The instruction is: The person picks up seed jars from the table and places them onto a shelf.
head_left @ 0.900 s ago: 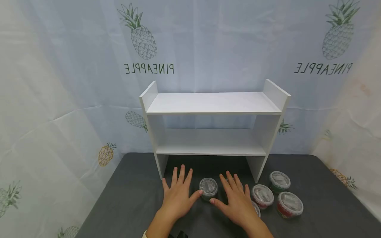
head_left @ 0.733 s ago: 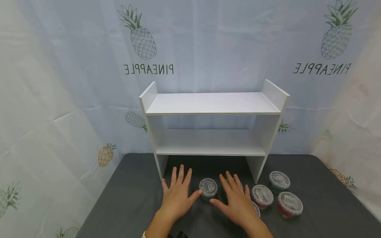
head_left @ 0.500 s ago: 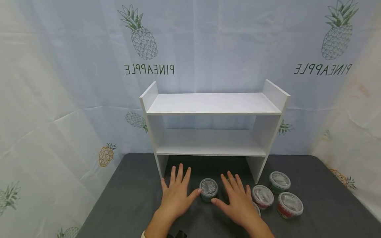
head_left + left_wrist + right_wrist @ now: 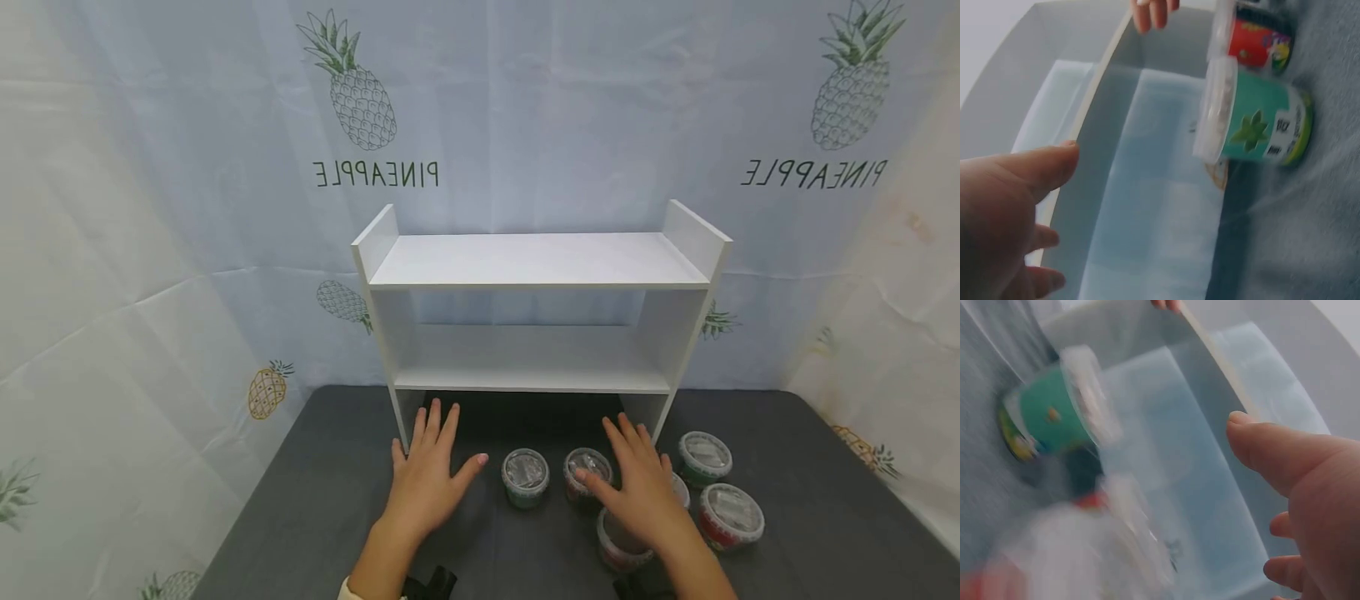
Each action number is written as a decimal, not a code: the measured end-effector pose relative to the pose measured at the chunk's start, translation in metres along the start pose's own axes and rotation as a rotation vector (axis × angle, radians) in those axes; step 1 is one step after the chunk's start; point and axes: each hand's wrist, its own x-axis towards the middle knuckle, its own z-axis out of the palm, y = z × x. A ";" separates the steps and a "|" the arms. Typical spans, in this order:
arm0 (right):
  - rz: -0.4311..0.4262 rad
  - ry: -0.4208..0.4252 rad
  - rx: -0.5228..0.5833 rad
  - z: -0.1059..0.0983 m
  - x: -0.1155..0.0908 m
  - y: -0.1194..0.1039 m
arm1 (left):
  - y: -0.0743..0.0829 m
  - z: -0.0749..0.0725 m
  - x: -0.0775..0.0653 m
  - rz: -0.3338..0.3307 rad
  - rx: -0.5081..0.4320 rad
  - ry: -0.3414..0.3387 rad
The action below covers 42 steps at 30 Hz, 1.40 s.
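Note:
Spread and holding nothing, my left hand (image 4: 422,493) is over the dark table, left of a small lidded plastic tub with green sides (image 4: 525,479). My right hand (image 4: 645,492) hovers with fingers extended above a group of tubs. Its thumb overlaps a red tub (image 4: 587,477) in the head view, while its palm partly covers a nearer tub (image 4: 622,546) and another tub (image 4: 681,490). In the left wrist view the green tub (image 4: 1260,119) stands beside the red one (image 4: 1257,40). The right wrist view shows the green tub (image 4: 1054,409) blurred.
A white two-tier shelf (image 4: 532,379) stands at the back of the dark table (image 4: 315,500). Farther right are another green tub (image 4: 705,460) and a red tub (image 4: 731,518). Behind hangs a pale cloth (image 4: 525,108) printed with pineapples.
My hands have moved apart, the left one leftward and the right one rightward, both slightly away from me. The red tub and the nearer tub are now less covered by the right hand.

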 end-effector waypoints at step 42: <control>0.490 -0.082 0.145 -0.062 -0.010 0.130 | -0.071 -0.021 0.032 -0.224 -0.663 0.360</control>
